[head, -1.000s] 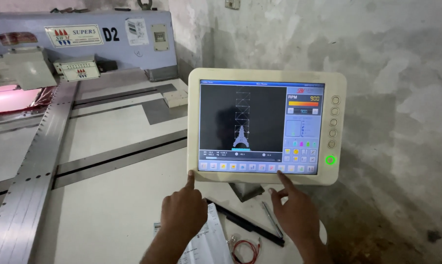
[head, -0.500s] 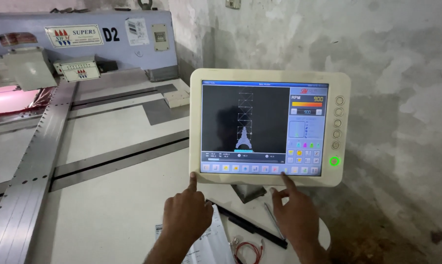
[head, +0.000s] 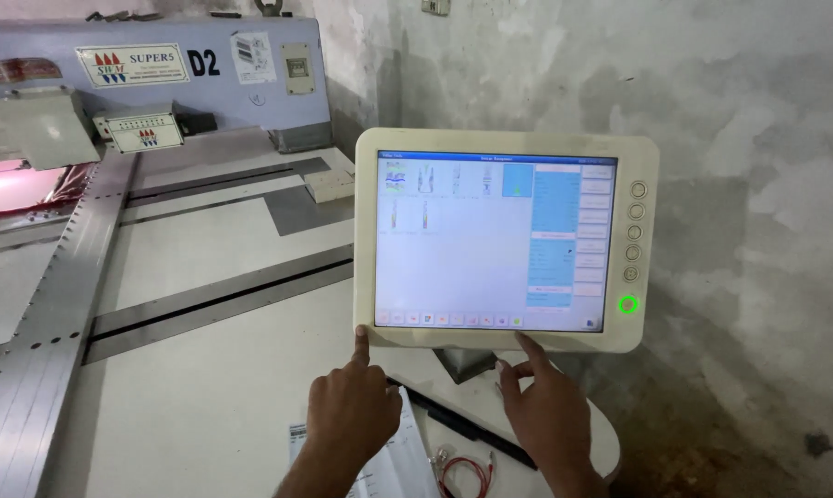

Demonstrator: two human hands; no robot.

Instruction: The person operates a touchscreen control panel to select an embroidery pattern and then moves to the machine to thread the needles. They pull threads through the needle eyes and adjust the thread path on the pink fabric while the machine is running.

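A cream-framed touchscreen panel is standing upright above the white table edge, showing a pale file-list screen with small thumbnails and blue side buttons, its round green light glowing at the lower right.

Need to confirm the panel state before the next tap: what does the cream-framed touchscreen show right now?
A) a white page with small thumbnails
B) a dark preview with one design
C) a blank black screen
A: the cream-framed touchscreen shows a white page with small thumbnails along its top left.
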